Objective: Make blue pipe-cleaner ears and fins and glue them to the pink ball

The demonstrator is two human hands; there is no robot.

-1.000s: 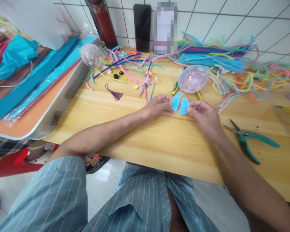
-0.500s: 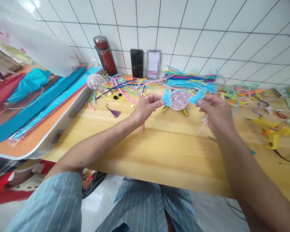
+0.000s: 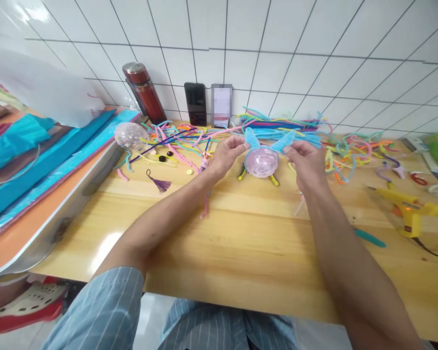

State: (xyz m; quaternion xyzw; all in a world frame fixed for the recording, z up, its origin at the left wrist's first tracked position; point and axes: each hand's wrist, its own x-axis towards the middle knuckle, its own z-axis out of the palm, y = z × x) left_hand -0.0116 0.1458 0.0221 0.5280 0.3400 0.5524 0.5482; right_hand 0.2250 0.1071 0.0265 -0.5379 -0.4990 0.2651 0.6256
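In the upper middle of the frame we see two fuzzy blue pieces held just above a pink ball (image 3: 261, 162). The left blue piece (image 3: 251, 138) stands almost upright, its long axis tipped a little to the upper left. The right blue piece (image 3: 284, 141) leans further over, its long axis running from lower left to upper right. Together they spread like a V, lower ends near the top of the ball; we cannot tell whether they touch it.

The ball sits on a pale wooden table (image 3: 248, 238) that fills the middle of the frame, against a white tiled wall (image 3: 314, 43). Along the wall stand a red bottle (image 3: 143, 93) and a dark phone (image 3: 195, 103), and a tangle of coloured fuzzy wires (image 3: 306, 130) lies behind the ball. A clear ball (image 3: 128, 135) and a purple tassel (image 3: 159, 183) lie to the left, beside a tray (image 3: 29, 228) stacked with coloured sheets. At the right edge we see a yellow glue gun (image 3: 409, 208).

Our left hand (image 3: 227, 154) pinches the left blue piece at its lower end, fingers curled in. Our right hand (image 3: 305, 160) pinches the right blue piece the same way, closed around its base just beside the ball.
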